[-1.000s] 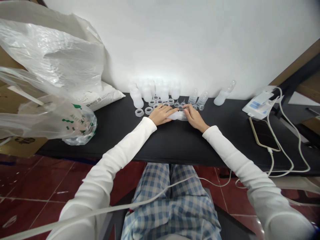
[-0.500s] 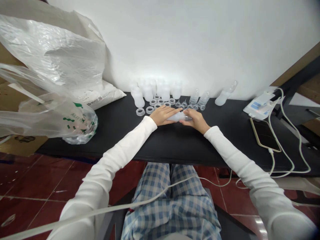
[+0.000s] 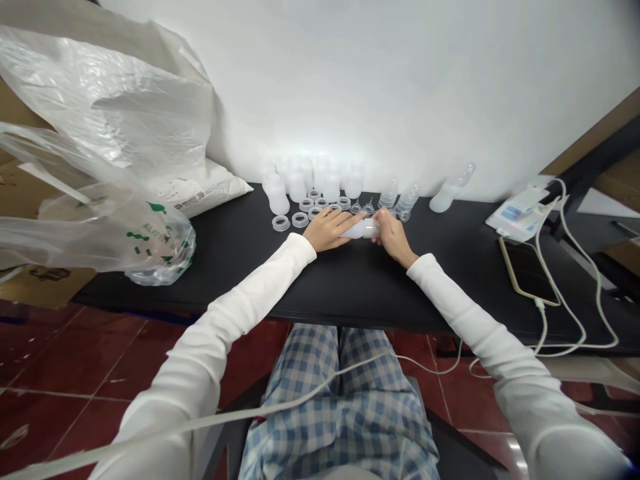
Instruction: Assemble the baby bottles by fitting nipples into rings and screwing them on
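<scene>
- Frosted plastic bottle (image 3: 361,229) lying sideways in mid-air just above the black table (image 3: 350,293), right between the hands, empty as far as I can see
- Right hand (image 3: 393,237): fingers curled and clamped around the bottle's clear neck end
- Left hand (image 3: 329,231): fingers straight and together, tips pressed on the bottle's other end
- Just behind: plastic rings (image 3: 300,220), small clear funnels (image 3: 363,209), and upright frosted bottles (image 3: 299,185)
- Clear bottles (image 3: 389,197) lean at the back, right of center
- Upper left: a plastic bag (image 3: 150,240) with green print, wording too warped to read, and a white sack (image 3: 210,190) with a tiny unreadable label
</scene>
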Tool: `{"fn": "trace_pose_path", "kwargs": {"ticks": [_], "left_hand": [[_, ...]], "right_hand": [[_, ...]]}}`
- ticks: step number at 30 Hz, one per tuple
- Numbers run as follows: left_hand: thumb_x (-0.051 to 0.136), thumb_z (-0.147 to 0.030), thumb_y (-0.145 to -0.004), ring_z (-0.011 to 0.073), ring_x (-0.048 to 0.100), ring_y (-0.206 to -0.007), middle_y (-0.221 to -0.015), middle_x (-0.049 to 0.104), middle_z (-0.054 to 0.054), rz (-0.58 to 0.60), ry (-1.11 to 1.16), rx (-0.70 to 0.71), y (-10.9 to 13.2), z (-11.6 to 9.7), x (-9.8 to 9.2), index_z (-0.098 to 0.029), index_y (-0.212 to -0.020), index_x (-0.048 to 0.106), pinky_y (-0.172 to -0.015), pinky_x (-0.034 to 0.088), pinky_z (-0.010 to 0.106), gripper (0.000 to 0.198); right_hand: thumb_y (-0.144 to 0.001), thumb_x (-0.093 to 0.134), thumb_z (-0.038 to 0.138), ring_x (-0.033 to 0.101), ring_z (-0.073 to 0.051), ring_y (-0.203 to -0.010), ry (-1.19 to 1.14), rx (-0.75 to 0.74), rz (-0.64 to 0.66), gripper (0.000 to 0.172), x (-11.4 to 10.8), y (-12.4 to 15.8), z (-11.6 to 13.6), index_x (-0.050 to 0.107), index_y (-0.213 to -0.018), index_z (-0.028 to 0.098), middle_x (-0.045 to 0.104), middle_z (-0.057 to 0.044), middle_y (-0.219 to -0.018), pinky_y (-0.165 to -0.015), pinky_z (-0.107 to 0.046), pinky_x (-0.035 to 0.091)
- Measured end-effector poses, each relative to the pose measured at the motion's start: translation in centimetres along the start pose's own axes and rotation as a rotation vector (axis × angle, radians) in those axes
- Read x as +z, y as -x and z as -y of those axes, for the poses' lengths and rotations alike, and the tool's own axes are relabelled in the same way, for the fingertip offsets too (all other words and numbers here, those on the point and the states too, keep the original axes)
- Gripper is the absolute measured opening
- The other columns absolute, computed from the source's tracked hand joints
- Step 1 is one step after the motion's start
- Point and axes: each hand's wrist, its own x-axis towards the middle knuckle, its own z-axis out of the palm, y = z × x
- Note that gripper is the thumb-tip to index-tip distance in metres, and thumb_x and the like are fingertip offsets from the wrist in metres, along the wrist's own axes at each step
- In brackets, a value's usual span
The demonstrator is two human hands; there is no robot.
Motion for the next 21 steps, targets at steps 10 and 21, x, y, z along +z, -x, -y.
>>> {"fn": "trace_pose_path", "kwargs": {"ticks": [10,21], "left_hand": [[0.048,-0.058,-0.099,0.027,0.071,-0.096,-0.109,0.075,0.016,-0.094,0.052,-0.084,0.4,0.7,1.0,-0.014,-0.147,0.055,-0.085,0.047,0.037,0.066],[0.061,-0.047,-0.095,0.0304,0.063,-0.128,-0.148,0.057,0.022,-0.116,0.458,-0.214,0.1,-0.1,1.4,-0.01,-0.155,0.037,-0.107,0.049,0.044,0.074]], "right_hand": [[-0.094,0.051,0.068,0.063,-0.021,-0.09,-0.009,-0.183,0.011,0.045,-0.3,-0.6,-0.4,0.055,-0.103,0.023,0.065,-0.006,-0.1,-0.082,-0.036,0.053],[-0.069,0.081,0.067,0.064,-0.018,-0.084,-0.419,0.101,0.19,0.07,2.0,-0.3,-0.6,0.052,-0.118,0.025,0.064,-0.003,-0.098,-0.075,-0.034,0.059]]}}
